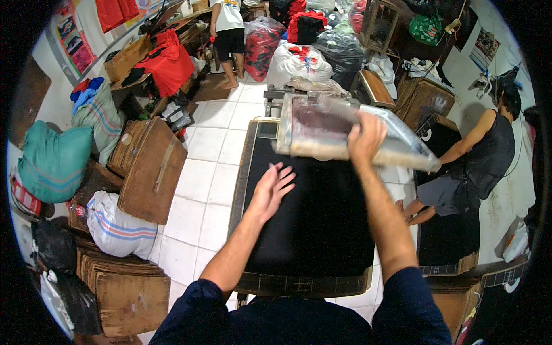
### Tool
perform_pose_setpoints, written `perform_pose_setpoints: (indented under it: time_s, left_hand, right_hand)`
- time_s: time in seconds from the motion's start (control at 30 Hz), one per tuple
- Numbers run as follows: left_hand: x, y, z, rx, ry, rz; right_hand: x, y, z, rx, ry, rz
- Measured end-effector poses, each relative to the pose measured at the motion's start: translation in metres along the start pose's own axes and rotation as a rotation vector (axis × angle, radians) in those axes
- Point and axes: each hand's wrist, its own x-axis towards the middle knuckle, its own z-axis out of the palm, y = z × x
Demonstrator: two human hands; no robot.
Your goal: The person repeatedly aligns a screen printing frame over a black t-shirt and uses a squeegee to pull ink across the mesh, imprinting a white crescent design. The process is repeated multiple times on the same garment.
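Note:
A screen printing frame point(310, 150) with pale edges and a dark reddish patch in its mesh is tilted over the far end of a long board point(310, 218) covered in black cloth. My right hand point(366, 138) reaches over the frame's near edge, fingers curled round a blurred greyish bar that looks like a squeegee point(338, 109). Motion blur hides its exact grip. My left hand point(273, 191) hovers above the board's left side, apart from the frame, fingers spread and holding nothing.
A person point(483, 149) in a dark sleeveless top bends over another black board at right. Another person point(228, 34) stands at the far left. Brown boards point(132, 299) and stuffed sacks point(54, 161) line the left; full bags point(299, 63) are piled at the back.

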Motion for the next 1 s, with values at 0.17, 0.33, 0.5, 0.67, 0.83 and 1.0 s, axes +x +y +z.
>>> perform_pose_setpoints:
  time_s: [0.17,0.33,0.5,0.67,0.83,1.0]
  left_hand:
    - [0.032,-0.064,0.027,-0.296,0.649,-0.187]
    - [-0.001,-0.127,-0.049,-0.024,0.850,-0.335]
    - [-0.015,-0.133,-0.091,1.357,0.689,0.246]
    - [0.008,-0.126,-0.105,1.793,0.305,0.307]
    - [0.010,-0.132,-0.106,1.865,0.283,0.265]
    - [0.008,-0.133,-0.107,1.847,0.273,0.258]
  right_hand:
    - [-0.139,-0.001,0.005,0.036,-0.140,0.050]
    - [-0.155,0.042,0.053,0.089,-0.462,0.043]
    - [-0.116,0.076,0.140,0.028,-0.694,0.003]
    - [-0.077,0.089,0.224,-0.135,-0.685,-0.100]
    - [-0.079,0.083,0.241,-0.156,-0.740,-0.066]
    - [-0.106,0.071,0.182,-0.154,-0.759,-0.113]
